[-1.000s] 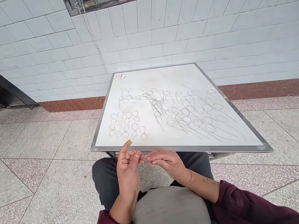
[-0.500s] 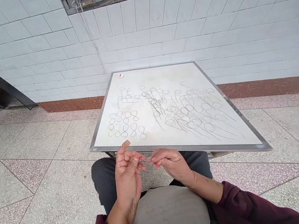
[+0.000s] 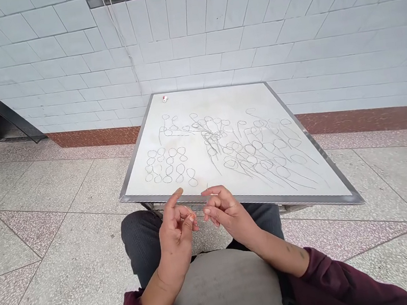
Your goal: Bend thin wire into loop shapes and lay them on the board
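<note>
My left hand (image 3: 178, 230) pinches a thin wire (image 3: 207, 186) between thumb and fingers, with its index finger raised. Just to the right, my right hand (image 3: 231, 213) grips the same thin wire, and a short end sticks up past its fingertips. Both hands are held over my lap at the near edge of the white table (image 3: 182, 103). The wire's exact shape between the fingers is too fine to make out. Small figure-eight wire pieces (image 3: 179, 173) lie in rows at the table's near left. Single-loop wires with long tails (image 3: 282, 171) spread over the middle and right.
The table has a grey metal rim (image 3: 246, 200). A small red-and-white object (image 3: 165, 99) lies at its far left corner. Behind stands a white tiled wall (image 3: 200, 64) with a hanging cord (image 3: 123, 38). My knees (image 3: 142, 239) are under the near edge.
My hands have moved slightly apart and my right hand has turned upward, its index finger lifting, with a wire end now showing above it. The view has shifted down slightly.
</note>
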Action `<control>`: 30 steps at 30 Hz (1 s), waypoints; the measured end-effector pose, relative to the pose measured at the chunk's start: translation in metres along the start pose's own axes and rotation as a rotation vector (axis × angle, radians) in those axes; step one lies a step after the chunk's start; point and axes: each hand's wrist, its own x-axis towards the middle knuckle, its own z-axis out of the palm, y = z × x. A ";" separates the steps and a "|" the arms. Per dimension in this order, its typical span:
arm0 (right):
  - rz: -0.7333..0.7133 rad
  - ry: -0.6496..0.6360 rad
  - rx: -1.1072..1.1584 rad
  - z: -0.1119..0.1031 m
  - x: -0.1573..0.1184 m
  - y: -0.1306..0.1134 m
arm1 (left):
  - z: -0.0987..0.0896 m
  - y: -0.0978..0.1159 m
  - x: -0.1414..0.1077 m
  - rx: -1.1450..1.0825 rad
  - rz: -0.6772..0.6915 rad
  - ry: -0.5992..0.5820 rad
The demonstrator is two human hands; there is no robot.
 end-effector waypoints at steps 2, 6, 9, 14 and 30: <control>-0.062 0.056 -0.072 0.002 -0.001 0.001 | -0.001 -0.001 -0.001 0.063 0.011 -0.020; -0.174 0.073 -0.331 0.004 -0.004 -0.003 | -0.002 -0.002 -0.001 0.143 0.021 -0.077; -0.219 0.073 -0.480 0.003 -0.004 -0.007 | -0.004 -0.003 0.000 0.149 0.027 -0.093; -0.405 0.039 -0.741 -0.004 -0.002 -0.005 | -0.009 -0.004 0.001 0.185 0.020 -0.103; -0.614 -0.007 -1.095 -0.006 -0.001 -0.001 | -0.011 -0.004 0.001 0.405 0.006 -0.161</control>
